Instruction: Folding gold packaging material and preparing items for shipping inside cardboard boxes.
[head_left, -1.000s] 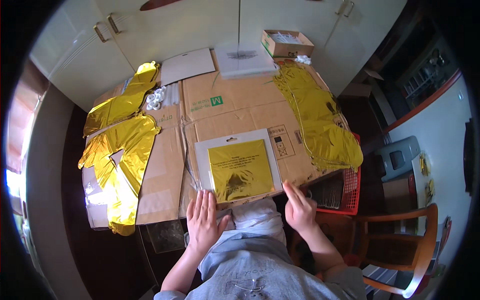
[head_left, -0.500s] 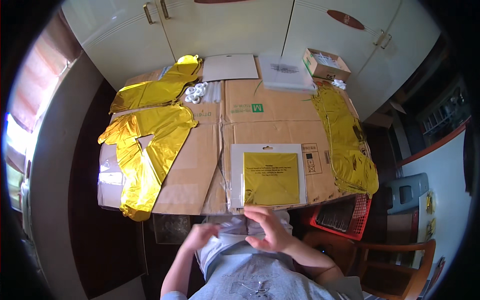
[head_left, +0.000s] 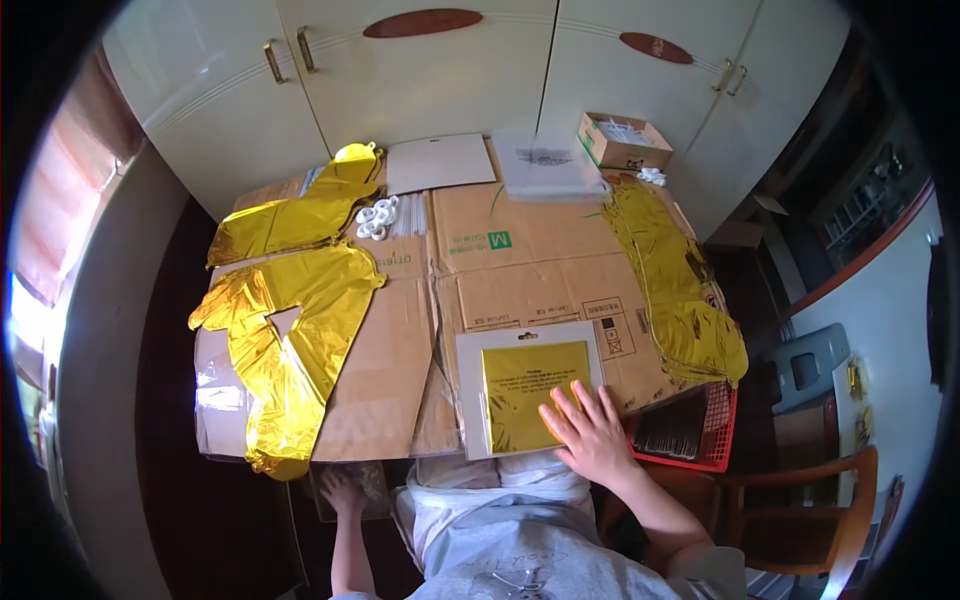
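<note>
My right hand point(head_left: 592, 432) lies with fingers spread on the lower right of a flat package point(head_left: 530, 395). This package has a grey-white card with a hang slot and a folded gold foil sheet under clear film. It rests at the table's front edge. My left hand point(head_left: 343, 492) is below the front edge, over a clear plastic bin point(head_left: 372, 480) with transparent contents. Its fingers look apart, though they are in shadow and partly hard to see. Flat gold foil balloons lie at the left point(head_left: 295, 340) and right point(head_left: 665, 280) of the table.
Cardboard point(head_left: 390, 330) covers the table. Along its back are white ribbon rolls point(head_left: 377, 218), clear straws point(head_left: 410, 215), a grey card point(head_left: 440, 163), a stack of clear bags point(head_left: 550, 165) and a small box point(head_left: 625, 145). A red basket point(head_left: 720, 425) and wooden chair point(head_left: 800, 490) stand at right.
My right hand has come down onto the package. My left hand has moved from in front of my body down left to the clear bin. The view has tilted up slightly.
</note>
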